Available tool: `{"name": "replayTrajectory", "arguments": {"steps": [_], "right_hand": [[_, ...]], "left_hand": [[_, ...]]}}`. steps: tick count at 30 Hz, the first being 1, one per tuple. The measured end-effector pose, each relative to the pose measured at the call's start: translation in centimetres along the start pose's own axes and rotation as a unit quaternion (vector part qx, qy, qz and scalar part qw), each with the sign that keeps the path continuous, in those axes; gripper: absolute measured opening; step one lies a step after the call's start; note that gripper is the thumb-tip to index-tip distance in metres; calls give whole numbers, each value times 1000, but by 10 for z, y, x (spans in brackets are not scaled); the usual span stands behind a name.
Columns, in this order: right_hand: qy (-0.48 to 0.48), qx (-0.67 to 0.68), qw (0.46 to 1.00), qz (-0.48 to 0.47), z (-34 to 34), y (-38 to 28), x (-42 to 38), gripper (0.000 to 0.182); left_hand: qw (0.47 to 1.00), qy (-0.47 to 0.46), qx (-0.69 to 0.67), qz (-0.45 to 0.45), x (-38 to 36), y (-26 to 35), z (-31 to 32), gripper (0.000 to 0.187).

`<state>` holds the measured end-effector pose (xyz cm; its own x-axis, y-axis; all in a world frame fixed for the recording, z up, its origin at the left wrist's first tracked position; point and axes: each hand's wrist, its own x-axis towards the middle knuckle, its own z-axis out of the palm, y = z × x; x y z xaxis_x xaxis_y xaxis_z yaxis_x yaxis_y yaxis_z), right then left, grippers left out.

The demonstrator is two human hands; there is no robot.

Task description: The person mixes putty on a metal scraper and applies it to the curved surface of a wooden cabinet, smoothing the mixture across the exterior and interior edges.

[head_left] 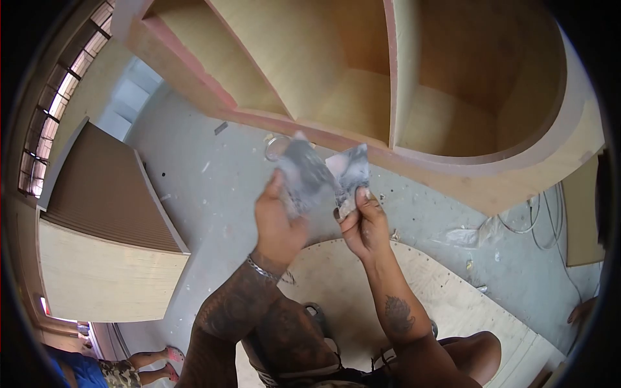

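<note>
My left hand [279, 216], smeared by motion, grips a dusty grey piece of sandpaper [305, 173] that stands up above the fingers. A second whitish-grey piece of sandpaper [350, 171] is pinched between the thumb and fingers of my right hand [364, 223]. The two pieces are side by side, their near edges close together; the blur hides whether they touch. Both hands are above the grey floor, in front of a large wooden cabinet [343, 97].
A curved plywood panel [453, 284] lies beneath my legs. On the left stands a brown ribbed piece with a pale wooden side [110, 271]. Cables [550, 223] and clear plastic [462, 236] lie at right. Another person's legs [152, 365] show at lower left.
</note>
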<state>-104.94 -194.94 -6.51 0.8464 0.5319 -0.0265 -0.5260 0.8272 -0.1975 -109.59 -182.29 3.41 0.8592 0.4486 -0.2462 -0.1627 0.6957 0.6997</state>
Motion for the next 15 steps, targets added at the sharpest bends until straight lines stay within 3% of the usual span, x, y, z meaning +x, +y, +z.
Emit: {"name": "replayTrajectory", "arguments": {"steps": [3,6,9,12,15], "right_hand": [[74,-32,995,-49,13,-13,-5,23],[144,-96,980,-102,32,-16,-6,21],[145,-95,977,-120,52,-3,-14,20],[123,-134,980,-78,46,10,-18,19],[109,-162,978,-76,55,12,-17,17]], "left_hand": [[989,52,15,138,19,16,-15,34],[979,13,35,201,21,20,-20,34],[968,-15,65,242,14,9,-12,37],[963,-18,86,255,15,1,-14,37],[963,-66,105,239,11,-2,-13,38]]}}
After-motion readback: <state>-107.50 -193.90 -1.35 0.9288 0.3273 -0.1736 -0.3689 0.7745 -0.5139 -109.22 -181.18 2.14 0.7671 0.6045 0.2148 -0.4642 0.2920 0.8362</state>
